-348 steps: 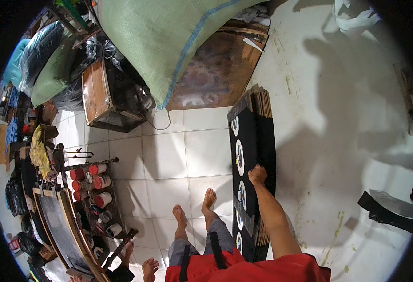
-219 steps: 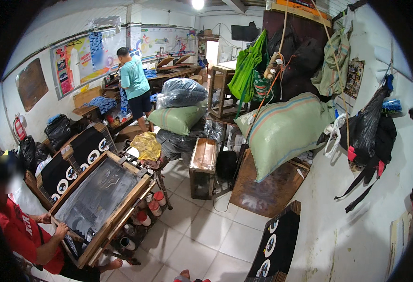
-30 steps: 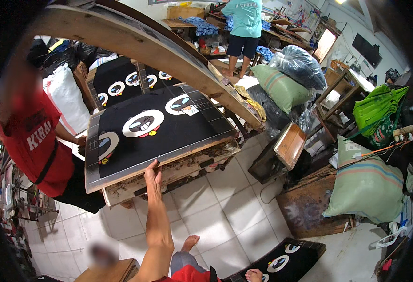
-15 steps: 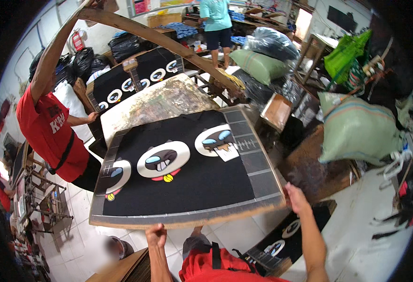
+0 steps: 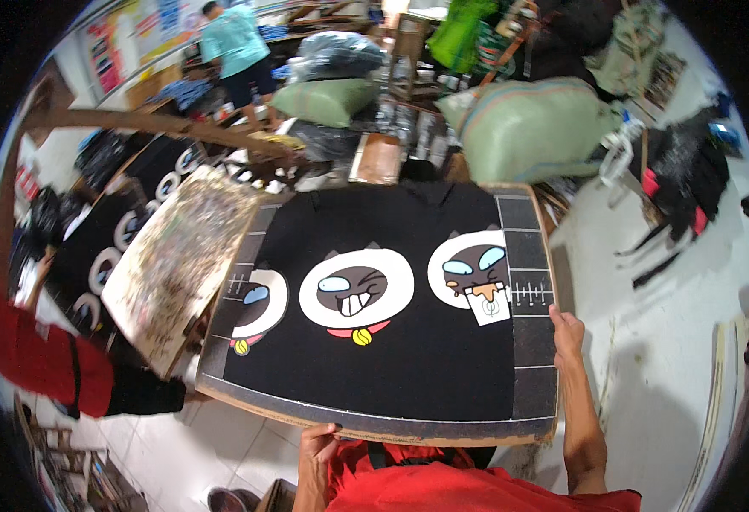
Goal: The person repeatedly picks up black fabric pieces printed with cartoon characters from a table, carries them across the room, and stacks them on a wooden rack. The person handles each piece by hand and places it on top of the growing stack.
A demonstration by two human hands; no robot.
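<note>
A wide flat board [image 5: 530, 388] with dark, white-marked borders is held level in front of me. On it lies a black fabric panel [image 5: 374, 375] printed with three cartoon cat faces; the middle cat face [image 5: 357, 288] winks and grins, and the left one is cut off at the fabric's edge. My left hand [image 5: 319, 439] grips the near edge of the board, thumb on top and fingers underneath. At the right edge, my right hand [image 5: 567, 333] is closed round the board's side.
A paint-stained table [image 5: 178, 247] stands to the left, with a red-shirted co-worker [image 5: 42, 358] beside it. More printed black panels [image 5: 101, 264] lie beyond. Green sacks [image 5: 537, 128] are piled at the back. Another person [image 5: 236, 51] in teal stands farther off. A bin [image 5: 231, 499] is below.
My view has swung right and the board has turned with me, drawn nearer to my body. The stained table and the red-shirted co-worker now lie farther left.
</note>
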